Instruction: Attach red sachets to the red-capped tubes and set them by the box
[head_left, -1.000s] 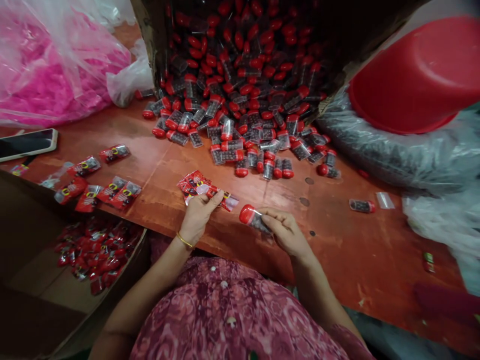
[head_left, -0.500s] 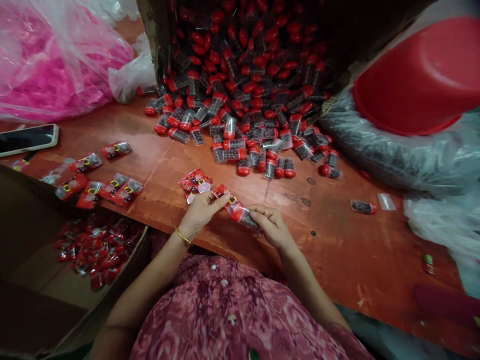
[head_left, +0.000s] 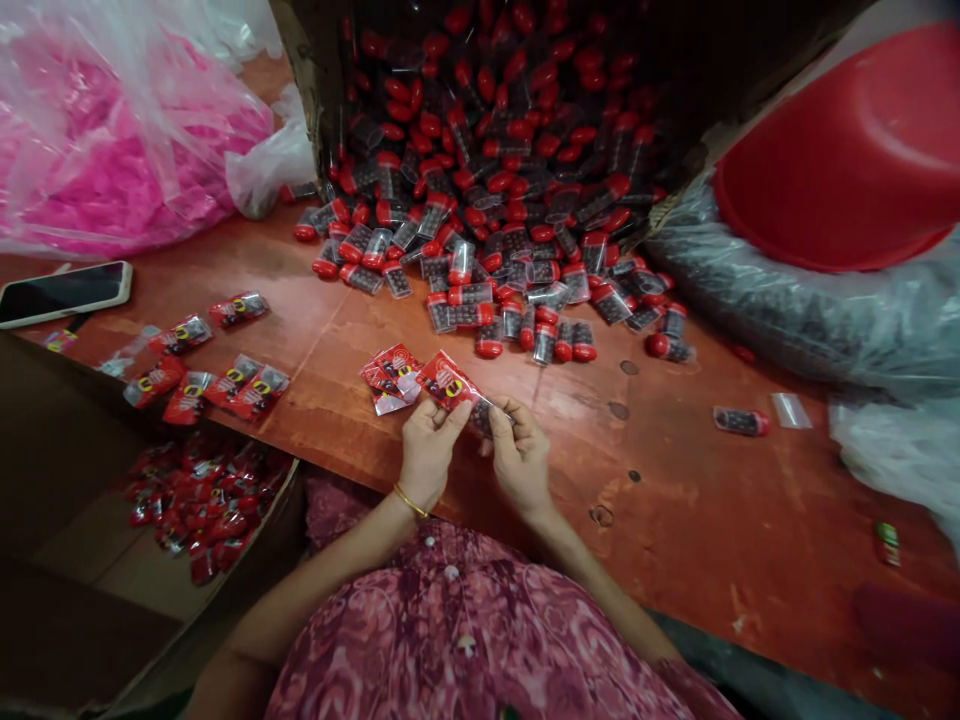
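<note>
Both hands meet near the front edge of the red-brown table [head_left: 720,520]. My left hand [head_left: 429,448] and my right hand [head_left: 520,456] pinch the open end of a red printed sleeve packet [head_left: 450,384] with a small red-capped vial pushed inside it. A short stack of empty red sleeves [head_left: 390,376] lies just left of the packet. A big heap of red-capped clear vials [head_left: 487,230] spills from a cardboard box [head_left: 307,70] at the back. Several filled packets [head_left: 217,380] lie at the left.
A carton with many filled packets [head_left: 195,500] stands below the table's left edge. A phone [head_left: 64,293] lies far left, near a bag of pink pieces [head_left: 112,150]. A red basin [head_left: 847,160] rests on clear plastic bags at right. One lone vial [head_left: 741,421] lies right.
My right hand brought a loose vial to the sleeve held by my left hand and slid it in. Both hands have drawn together on the packet.
</note>
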